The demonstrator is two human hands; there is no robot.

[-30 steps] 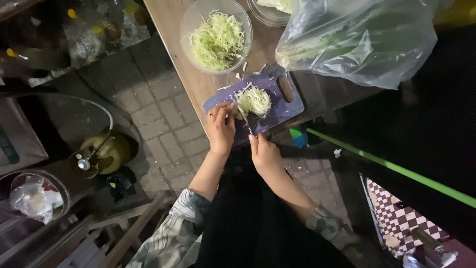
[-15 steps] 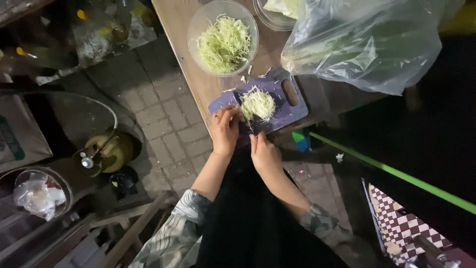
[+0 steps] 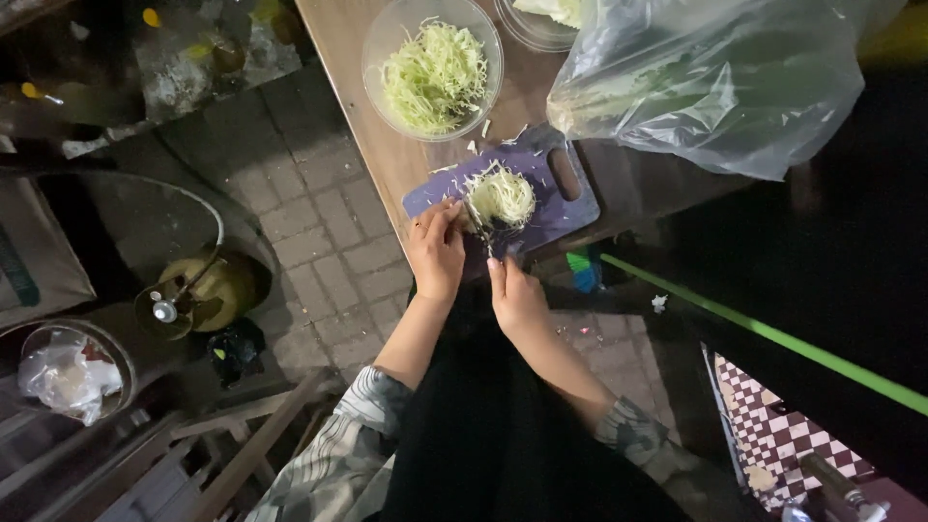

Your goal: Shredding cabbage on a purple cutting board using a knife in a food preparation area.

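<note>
nearest, patterned sleeves lead up to two bare hands. the right hand (image 3: 517, 298) is closed around a knife (image 3: 480, 227) whose handle is hidden in the grip, the thin blade reaching into a pale heap of shredded cabbage (image 3: 501, 196). the left hand (image 3: 437, 249) is curled with its fingertips at the heap's edge. the fine, stringy shreds sit on a flat purple cutting board (image 3: 541, 188) with a slotted handle, on a smooth wooden bench (image 3: 372, 92). beyond stand a round clear bowl (image 3: 432, 66) of more shreds and a crinkled clear plastic bag (image 3: 715, 72). grey brick paving (image 3: 319, 232) lies below in dim light.
</note>
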